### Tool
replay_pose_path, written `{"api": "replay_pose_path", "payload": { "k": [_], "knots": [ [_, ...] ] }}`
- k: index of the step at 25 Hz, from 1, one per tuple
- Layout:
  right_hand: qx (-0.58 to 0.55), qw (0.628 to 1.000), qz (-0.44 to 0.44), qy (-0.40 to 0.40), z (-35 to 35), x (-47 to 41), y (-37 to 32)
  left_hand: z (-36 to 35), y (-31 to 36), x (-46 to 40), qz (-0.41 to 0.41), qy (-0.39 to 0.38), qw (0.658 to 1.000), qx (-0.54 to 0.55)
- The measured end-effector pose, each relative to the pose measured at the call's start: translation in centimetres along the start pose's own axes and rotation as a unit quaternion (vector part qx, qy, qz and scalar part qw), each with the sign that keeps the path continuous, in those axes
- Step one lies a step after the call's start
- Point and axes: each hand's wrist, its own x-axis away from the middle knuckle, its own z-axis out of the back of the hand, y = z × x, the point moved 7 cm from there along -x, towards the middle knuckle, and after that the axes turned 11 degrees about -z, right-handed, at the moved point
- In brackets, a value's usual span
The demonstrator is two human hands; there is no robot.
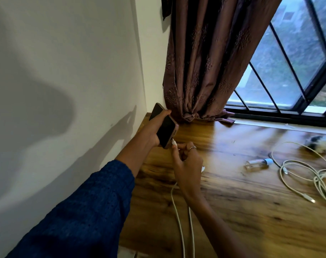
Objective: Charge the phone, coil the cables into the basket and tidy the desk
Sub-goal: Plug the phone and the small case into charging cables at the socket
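My left hand (154,127) grips a dark phone (166,132) in a brown case, held above the wooden desk (232,202) near the wall corner. My right hand (186,159) pinches the white plug of a charging cable (178,220) right at the phone's bottom edge. That white cable runs down along the desk toward the near edge. A tangle of loose white cables (307,175) lies on the desk at the right. No basket is in view.
A small clear bottle with a blue cap (257,163) lies on its side beside the loose cables. A blurred dark-and-white object (319,144) sits at the far right. A brown curtain (205,71) hangs onto the desk's back, beside a barred window (288,71). White wall at left.
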Motion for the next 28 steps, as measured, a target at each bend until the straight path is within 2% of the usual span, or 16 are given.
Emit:
{"api": "replay_pose_path", "payload": {
  "k": [3,13,25,28],
  "knots": [
    [0.000,1.000,-0.004,-0.008,0.0,0.2,0.0,0.0,-0.3,-0.1,-0.001,-0.001,1.000,-0.012],
    [0.043,0.997,-0.049,-0.039,-0.5,0.9,1.0,1.1,-0.9,0.7,-0.092,0.072,0.990,-0.076],
    [0.027,0.992,-0.110,-0.057,-1.2,2.9,2.9,2.0,-2.7,2.1,-0.115,0.114,0.980,-0.117],
    [0.021,0.986,-0.143,-0.088,-1.3,3.3,4.1,2.6,-3.7,0.9,-0.110,0.120,0.976,-0.143]
  ]
}}
